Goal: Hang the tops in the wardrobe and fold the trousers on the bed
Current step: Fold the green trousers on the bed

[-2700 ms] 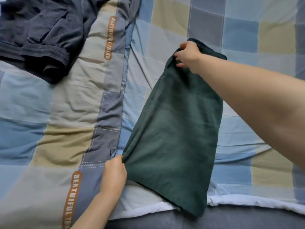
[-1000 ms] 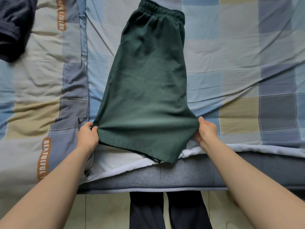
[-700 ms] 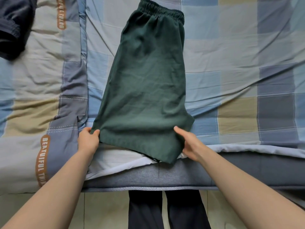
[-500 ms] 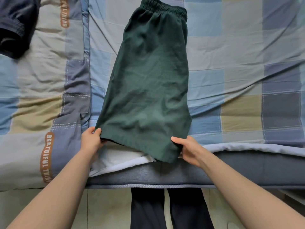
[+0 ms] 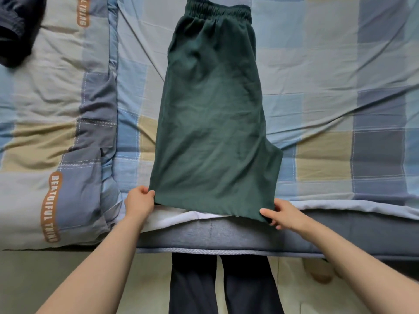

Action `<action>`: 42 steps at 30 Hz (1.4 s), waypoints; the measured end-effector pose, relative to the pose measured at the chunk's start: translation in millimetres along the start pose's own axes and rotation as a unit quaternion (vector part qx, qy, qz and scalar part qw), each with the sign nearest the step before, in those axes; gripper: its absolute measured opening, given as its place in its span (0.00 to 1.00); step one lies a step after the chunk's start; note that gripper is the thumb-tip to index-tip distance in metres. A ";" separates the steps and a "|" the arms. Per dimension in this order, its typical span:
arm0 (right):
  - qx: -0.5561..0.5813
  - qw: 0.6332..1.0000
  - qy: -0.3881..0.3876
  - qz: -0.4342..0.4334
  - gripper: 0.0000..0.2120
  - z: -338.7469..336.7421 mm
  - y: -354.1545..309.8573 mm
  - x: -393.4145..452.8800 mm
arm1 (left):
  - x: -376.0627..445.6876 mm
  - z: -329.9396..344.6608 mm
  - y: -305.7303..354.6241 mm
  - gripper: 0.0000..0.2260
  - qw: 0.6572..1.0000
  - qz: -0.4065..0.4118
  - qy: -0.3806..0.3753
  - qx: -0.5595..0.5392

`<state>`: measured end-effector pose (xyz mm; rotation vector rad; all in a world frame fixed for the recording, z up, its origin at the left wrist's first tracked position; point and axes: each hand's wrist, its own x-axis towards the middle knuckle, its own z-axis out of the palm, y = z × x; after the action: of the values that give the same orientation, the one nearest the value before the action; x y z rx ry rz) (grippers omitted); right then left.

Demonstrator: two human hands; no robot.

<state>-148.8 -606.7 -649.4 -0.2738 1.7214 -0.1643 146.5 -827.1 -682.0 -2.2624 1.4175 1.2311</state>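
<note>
Dark green trousers (image 5: 213,114) lie flat on the bed (image 5: 340,75), folded lengthwise, with the elastic waistband at the far end and the hem at the near mattress edge. My left hand (image 5: 139,201) pinches the hem's left corner. At the hem's right corner, my right hand (image 5: 283,214) grips the fabric with thumb on top. A dark navy garment (image 5: 15,28) lies crumpled at the far left corner of the bed.
A folded checked quilt (image 5: 56,132) with orange lettering covers the bed's left part. The grey mattress edge (image 5: 226,236) runs across in front of me. Below it are my dark-trousered legs (image 5: 224,288) and pale floor tiles.
My right hand left the waistband and came down to the hem's right corner. Both hands have drawn the hem taut and straightened the trousers on the bed.
</note>
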 end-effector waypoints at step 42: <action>-0.445 0.759 0.065 -0.470 0.26 -12.1 -101.0 51.7 | -57.7 50.9 50.4 0.14 0.893 0.303 -0.094 0.318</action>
<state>-159.4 -718.4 -670.0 -1.8816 1.5296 -0.0733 66.5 -787.6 -659.4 -1.2715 2.1313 0.8750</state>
